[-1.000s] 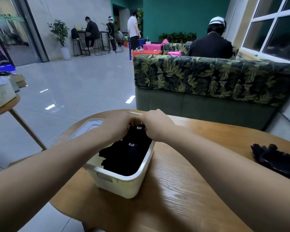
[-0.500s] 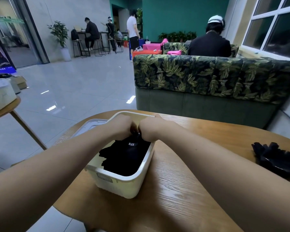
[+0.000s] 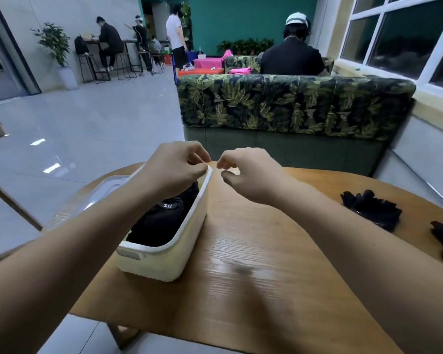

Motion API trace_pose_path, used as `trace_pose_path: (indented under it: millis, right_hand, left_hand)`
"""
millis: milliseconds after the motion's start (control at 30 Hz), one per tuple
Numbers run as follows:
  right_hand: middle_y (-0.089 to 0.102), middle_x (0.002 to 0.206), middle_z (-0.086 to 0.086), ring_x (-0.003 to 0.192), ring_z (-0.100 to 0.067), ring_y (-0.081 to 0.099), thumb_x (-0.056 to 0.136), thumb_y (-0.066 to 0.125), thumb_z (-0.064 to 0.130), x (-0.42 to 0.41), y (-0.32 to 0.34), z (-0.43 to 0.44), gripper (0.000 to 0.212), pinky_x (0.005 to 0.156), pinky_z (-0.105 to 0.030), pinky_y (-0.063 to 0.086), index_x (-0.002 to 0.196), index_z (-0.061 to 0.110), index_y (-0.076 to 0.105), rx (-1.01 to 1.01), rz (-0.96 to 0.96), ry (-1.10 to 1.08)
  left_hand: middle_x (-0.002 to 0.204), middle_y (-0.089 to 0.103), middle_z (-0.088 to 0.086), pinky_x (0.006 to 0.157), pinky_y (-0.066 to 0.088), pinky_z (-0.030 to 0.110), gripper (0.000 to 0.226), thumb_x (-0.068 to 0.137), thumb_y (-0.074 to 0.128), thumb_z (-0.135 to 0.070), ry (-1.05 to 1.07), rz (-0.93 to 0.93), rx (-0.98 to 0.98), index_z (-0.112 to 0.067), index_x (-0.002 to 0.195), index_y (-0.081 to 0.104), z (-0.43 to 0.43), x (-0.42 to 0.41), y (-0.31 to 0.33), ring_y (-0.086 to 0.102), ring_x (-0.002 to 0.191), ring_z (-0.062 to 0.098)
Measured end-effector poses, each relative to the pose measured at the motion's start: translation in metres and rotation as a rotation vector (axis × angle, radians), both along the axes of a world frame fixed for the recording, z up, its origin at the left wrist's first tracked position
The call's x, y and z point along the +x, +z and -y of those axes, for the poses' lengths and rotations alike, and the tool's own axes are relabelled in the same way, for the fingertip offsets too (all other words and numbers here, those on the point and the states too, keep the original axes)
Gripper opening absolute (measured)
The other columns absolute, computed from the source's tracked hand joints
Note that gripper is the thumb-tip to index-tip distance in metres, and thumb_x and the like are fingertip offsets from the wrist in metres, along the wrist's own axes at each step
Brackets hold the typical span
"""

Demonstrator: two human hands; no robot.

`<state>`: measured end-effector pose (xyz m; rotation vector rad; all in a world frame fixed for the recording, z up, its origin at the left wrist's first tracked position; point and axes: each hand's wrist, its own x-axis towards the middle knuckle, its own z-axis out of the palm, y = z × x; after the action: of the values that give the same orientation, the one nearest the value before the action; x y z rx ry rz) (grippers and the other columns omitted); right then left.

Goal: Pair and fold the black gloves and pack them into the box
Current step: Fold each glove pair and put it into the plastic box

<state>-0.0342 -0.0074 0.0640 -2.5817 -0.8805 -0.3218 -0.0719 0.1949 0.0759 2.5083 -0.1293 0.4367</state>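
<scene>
Left hand (image 3: 173,168) hovers over the far end of the white box (image 3: 164,267), fingers loosely curled, holding nothing. Right hand (image 3: 247,175) hangs just beside it above the desk (image 3: 253,290), fingers likewise loosely curled and empty. Folded black gloves (image 3: 164,222) lie inside the box. Loose black gloves (image 3: 371,210) rest on the desk, well apart to the right.
</scene>
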Motion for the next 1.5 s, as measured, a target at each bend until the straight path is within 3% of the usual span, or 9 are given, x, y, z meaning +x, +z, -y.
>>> trace_pose_path:
  millis: [367,633,800,933,1033,1133,1267,1400,1500]
  right_hand:
    - [0.075,0.11,0.008,0.104,-0.009,0.066,0.102,0.065,0.025,-0.05,-0.056,0.157,0.02,0.095,-0.034,0.055,0.119,0.021,0.075,0.184,-0.074,-0.255]
    - [0.074,0.111,0.008,0.104,-0.008,0.065,0.101,0.066,0.02,-0.071,-0.107,0.234,0.02,0.094,-0.026,0.051,0.118,0.02,0.077,0.314,-0.196,-0.482]
    - [0.073,0.115,0.008,0.114,-0.017,0.064,0.098,0.065,0.023,-0.081,-0.14,0.28,0.02,0.105,-0.041,0.051,0.115,0.027,0.075,0.275,-0.145,-0.636]
    - [0.068,0.126,-0.001,0.124,-0.026,0.057,0.1,0.062,0.024,-0.085,-0.148,0.319,0.023,0.112,-0.049,0.044,0.122,0.023,0.071,0.174,-0.115,-0.781]
    - [0.063,0.137,-0.004,0.131,-0.028,0.051,0.1,0.062,0.025,-0.088,-0.149,0.347,0.031,0.114,-0.047,0.04,0.13,0.021,0.068,0.148,-0.075,-0.893]
    - [0.057,0.149,-0.005,0.139,-0.029,0.047,0.101,0.06,0.028,-0.093,-0.152,0.37,0.043,0.119,-0.048,0.034,0.142,0.02,0.061,0.097,-0.064,-1.001]
    - [0.039,0.166,-0.006,0.154,-0.029,0.032,0.103,0.058,0.04,-0.094,-0.166,0.389,0.065,0.128,-0.049,0.025,0.161,0.021,0.038,0.002,-0.163,-1.076]
    - [0.043,0.163,-0.011,0.152,-0.033,0.035,0.103,0.055,0.047,-0.087,-0.172,0.392,0.069,0.126,-0.051,0.024,0.163,0.019,0.033,-0.048,-0.197,-1.104]
    - [0.049,0.157,-0.013,0.146,-0.035,0.041,0.103,0.055,0.046,-0.085,-0.173,0.386,0.066,0.121,-0.056,0.028,0.16,0.019,0.038,-0.078,-0.188,-1.093]
  left_hand:
    - [0.082,0.077,-0.01,0.078,0.061,0.031,0.007,0.094,0.072,-0.025,-0.158,-0.115,-0.117,-0.03,0.094,0.076,0.125,-0.021,-0.052,0.073,0.073,0.002]
    - [0.086,0.077,-0.009,0.07,0.057,0.022,0.008,0.097,0.069,-0.025,-0.143,-0.196,-0.231,-0.028,0.098,0.077,0.191,-0.027,-0.1,0.073,0.078,0.005]
    - [0.081,0.075,-0.009,0.064,0.048,0.024,0.007,0.095,0.072,-0.024,-0.129,-0.242,-0.257,-0.03,0.096,0.077,0.218,-0.027,-0.136,0.069,0.076,0.006]
    - [0.085,0.075,-0.011,0.062,0.044,0.006,0.008,0.094,0.074,-0.022,-0.136,-0.256,-0.245,-0.028,0.098,0.077,0.228,-0.032,-0.161,0.067,0.074,-0.008]
    - [0.088,0.077,-0.011,0.071,0.052,0.017,0.008,0.093,0.076,-0.023,-0.185,-0.256,-0.185,-0.027,0.099,0.076,0.23,-0.035,-0.173,0.068,0.078,-0.006]
    - [0.088,0.076,-0.013,0.072,0.046,0.011,0.009,0.092,0.077,-0.026,-0.225,-0.237,-0.131,-0.029,0.1,0.075,0.23,-0.036,-0.176,0.066,0.083,-0.009]
    - [0.088,0.076,-0.015,0.082,0.055,0.029,0.009,0.091,0.079,-0.03,-0.24,-0.193,-0.115,-0.028,0.099,0.076,0.227,-0.034,-0.186,0.069,0.085,-0.001]
    - [0.089,0.073,-0.015,0.084,0.056,0.033,0.008,0.092,0.077,-0.032,-0.248,-0.141,-0.087,-0.029,0.099,0.076,0.227,-0.036,-0.192,0.067,0.087,0.003]
    - [0.094,0.069,-0.013,0.078,0.047,0.026,0.008,0.093,0.075,-0.031,-0.266,-0.101,-0.046,-0.03,0.101,0.074,0.231,-0.042,-0.195,0.063,0.087,0.002]
